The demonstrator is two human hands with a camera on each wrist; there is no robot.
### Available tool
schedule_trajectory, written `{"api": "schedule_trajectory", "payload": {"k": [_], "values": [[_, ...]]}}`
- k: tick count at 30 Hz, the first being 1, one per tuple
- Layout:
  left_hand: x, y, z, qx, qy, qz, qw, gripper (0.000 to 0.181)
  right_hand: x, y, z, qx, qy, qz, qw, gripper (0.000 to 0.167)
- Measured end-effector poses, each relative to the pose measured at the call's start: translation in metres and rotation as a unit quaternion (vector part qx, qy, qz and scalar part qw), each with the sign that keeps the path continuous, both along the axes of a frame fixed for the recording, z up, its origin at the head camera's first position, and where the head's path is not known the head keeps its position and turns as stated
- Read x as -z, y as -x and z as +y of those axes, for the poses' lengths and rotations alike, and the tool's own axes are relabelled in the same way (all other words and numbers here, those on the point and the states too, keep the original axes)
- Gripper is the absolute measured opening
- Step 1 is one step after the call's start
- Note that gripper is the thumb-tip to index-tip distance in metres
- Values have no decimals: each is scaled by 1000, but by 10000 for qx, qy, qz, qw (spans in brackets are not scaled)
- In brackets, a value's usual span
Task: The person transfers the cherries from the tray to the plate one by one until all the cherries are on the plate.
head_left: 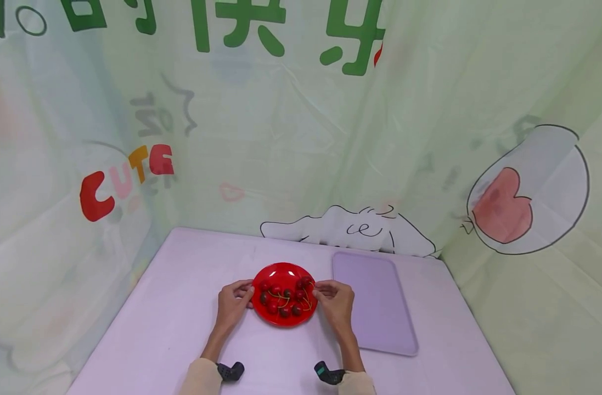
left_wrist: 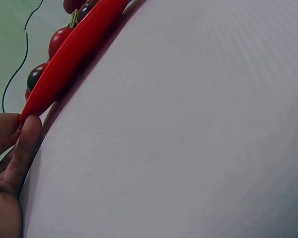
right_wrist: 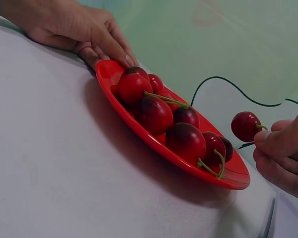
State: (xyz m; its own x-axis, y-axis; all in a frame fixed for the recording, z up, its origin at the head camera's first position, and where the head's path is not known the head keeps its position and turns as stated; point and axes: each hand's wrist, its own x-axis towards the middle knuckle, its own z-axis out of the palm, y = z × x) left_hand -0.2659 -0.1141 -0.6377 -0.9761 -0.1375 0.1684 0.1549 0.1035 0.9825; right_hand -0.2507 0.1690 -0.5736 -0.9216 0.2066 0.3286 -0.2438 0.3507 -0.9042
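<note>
A round red plate (head_left: 283,269) carries several dark red cherries (right_wrist: 185,141), some with green stems. My left hand (head_left: 233,303) pinches the plate's left rim between thumb and fingers, as the left wrist view shows at the plate's edge (left_wrist: 64,64). At the opposite side, my right hand (head_left: 336,302) pinches one cherry (right_wrist: 245,127) by its short stem. That cherry hangs beside the plate's right rim, above it and apart from the others. Shadow lies beneath the plate in the right wrist view; whether its base touches the table I cannot tell.
A flat purple tray (head_left: 380,302) lies on the pale table (head_left: 182,307), just right of my right hand. Printed curtains (head_left: 301,137) hang behind the table and along both sides.
</note>
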Motion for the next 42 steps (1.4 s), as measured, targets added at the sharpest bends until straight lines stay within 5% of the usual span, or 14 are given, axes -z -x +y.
{"api": "schedule_trajectory", "payload": {"k": [23, 42], "values": [[0, 0, 1, -49, 100, -109, 9999, 25, 2, 10, -19, -334, -131, -223, 9991, 14], [0, 1, -1, -29, 144, -87, 9999, 25, -4, 11, -32, -555, -870, -257, 9943, 14]]}}
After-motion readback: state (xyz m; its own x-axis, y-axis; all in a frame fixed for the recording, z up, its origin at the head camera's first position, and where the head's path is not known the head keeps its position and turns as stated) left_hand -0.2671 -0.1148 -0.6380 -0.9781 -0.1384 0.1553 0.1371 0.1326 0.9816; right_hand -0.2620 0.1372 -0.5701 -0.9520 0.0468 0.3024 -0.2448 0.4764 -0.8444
